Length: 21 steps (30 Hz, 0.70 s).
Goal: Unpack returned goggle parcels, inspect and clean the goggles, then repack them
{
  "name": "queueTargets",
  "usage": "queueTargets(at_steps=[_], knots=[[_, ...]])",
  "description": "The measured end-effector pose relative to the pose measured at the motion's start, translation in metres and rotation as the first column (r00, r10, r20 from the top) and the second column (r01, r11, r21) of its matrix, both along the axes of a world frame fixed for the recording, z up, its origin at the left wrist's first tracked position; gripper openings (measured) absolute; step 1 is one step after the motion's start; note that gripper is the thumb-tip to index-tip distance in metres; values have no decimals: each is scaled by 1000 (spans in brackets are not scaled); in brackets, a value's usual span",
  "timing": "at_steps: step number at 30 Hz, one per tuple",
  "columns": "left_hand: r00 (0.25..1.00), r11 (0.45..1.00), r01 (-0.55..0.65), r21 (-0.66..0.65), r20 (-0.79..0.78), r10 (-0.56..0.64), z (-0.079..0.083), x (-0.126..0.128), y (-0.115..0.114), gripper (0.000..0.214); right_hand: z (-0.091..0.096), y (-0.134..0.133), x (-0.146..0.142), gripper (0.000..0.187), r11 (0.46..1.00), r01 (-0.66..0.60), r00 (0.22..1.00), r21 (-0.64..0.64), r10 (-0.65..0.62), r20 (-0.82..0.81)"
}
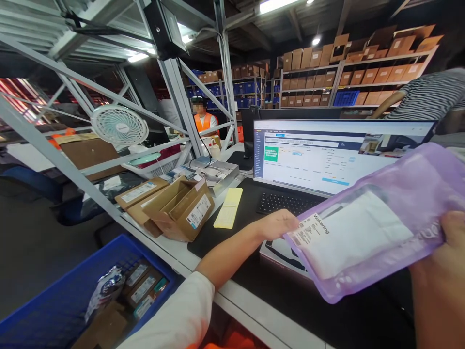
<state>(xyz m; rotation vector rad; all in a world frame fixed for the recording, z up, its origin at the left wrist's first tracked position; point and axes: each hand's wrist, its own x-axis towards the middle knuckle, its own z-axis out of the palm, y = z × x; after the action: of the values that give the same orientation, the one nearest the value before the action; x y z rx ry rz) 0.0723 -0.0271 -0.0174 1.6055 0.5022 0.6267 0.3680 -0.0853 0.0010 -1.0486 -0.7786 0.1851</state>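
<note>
A purple plastic garment bag (pixel 414 194) with a clear window spans the space between my hands, tilted in front of the monitor. White folded fabric shows through the window, and a white printed label sits at its left end. My left hand (pixel 278 224) pinches the bag's left edge beside that label. At the far right, my right hand (pixel 454 237) grips the other end, partly cut off by the frame. Beneath the bag lies a flat box (pixel 279 257) with a dark picture on it, largely covered.
A lit monitor (pixel 290 165) and black keyboard (pixel 279 202) stand behind the bag. Left of them are yellow slips (pixel 228 208) and an open cardboard box (pixel 185 208). A blue crate (pixel 145 247) holding packages is below the desk edge. A white fan (pixel 119 125) hangs on the frame. Two other people are farther back.
</note>
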Motion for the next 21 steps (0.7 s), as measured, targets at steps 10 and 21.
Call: queueTargets(at_steps=[10, 21], knots=[[992, 977, 93, -190, -61, -107, -3, 4, 12, 71, -4, 17, -26, 51, 959, -222, 899, 179, 272, -343], [894, 715, -329, -618, 41, 447, -10, 22, 18, 31, 2, 4, 48, 58, 985, 157, 971, -76, -140, 194]])
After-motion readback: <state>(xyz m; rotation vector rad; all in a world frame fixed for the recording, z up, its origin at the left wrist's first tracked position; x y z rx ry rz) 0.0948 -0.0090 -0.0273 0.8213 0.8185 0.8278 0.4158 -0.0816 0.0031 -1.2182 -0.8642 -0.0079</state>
